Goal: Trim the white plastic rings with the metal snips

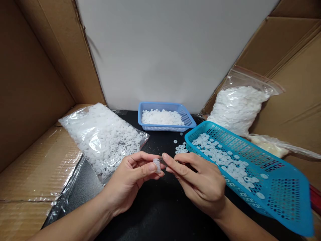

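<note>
My left hand point(130, 179) is closed, pinching a small whitish ribbed plastic piece point(156, 165) that looks like a short stack of washers, between thumb and fingers. From the right, my right hand point(200, 182) meets it, its fingers closed on a small dark metal tool point(163, 162). The tool's tip is at the white piece; most of it is hidden by my fingers, so its kind does not show. Just beyond my right hand, several loose white washers point(181, 148) lie on the black table point(150, 207).
A turquoise basket point(288, 174) holding white washers stands right. Behind is a smaller blue basket point(167, 128) of white pieces. At left lies a clear bag of white washers point(105, 137); a bag of white material point(238, 107) leans back right. Cardboard walls point(32, 50) flank the table.
</note>
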Available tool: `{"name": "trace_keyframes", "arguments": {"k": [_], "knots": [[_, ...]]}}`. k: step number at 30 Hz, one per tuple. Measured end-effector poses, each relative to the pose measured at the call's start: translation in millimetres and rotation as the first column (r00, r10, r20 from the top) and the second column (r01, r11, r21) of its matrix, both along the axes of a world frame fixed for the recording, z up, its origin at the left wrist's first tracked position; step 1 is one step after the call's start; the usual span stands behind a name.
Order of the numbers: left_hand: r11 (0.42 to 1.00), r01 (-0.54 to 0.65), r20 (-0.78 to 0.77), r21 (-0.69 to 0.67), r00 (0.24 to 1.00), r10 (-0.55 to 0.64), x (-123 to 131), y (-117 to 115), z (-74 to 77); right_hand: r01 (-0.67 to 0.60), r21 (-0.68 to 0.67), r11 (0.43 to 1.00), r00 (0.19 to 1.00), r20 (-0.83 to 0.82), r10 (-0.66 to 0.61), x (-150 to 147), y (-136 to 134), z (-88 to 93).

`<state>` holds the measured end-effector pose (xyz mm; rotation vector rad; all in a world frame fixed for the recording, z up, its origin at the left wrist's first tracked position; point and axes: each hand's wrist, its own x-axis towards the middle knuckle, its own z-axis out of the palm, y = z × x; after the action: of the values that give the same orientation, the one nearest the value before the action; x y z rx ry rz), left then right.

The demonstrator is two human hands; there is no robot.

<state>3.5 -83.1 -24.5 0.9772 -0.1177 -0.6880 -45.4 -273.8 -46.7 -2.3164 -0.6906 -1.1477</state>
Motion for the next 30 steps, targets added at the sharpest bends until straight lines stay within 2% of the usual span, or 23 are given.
{"name": "trace_keyframes", "arguments": {"k": [5, 12, 19, 30], "knots": [[1.000, 0.012, -0.020, 0.017, 1.000, -0.011, -0.4, 1.3, 2.0, 0.021, -0.051, 0.998, 1.000, 0.023, -0.020, -1.4, 0.4, 1.1], [0.999, 0.033, -0.035, 0.013, 0.999, -0.033, -0.5, 2.4, 3.9, 0.004, -0.025, 1.000, 1.000, 0.027, -0.004, -0.6, 2.0, 1.1], [0.999, 0.049, -0.097, 0.006, 0.994, -0.048, 1.7, 2.2, 4.5, 0.019, -0.066, 0.998, 0.999, 0.045, -0.016, -1.6, 2.3, 2.2], [0.997, 0.073, -0.110, 0.022, 0.991, -0.070, 1.8, 3.4, 3.8, 0.006, -0.093, 0.996, 0.999, 0.051, -0.001, -2.7, 0.7, 2.1]]}}
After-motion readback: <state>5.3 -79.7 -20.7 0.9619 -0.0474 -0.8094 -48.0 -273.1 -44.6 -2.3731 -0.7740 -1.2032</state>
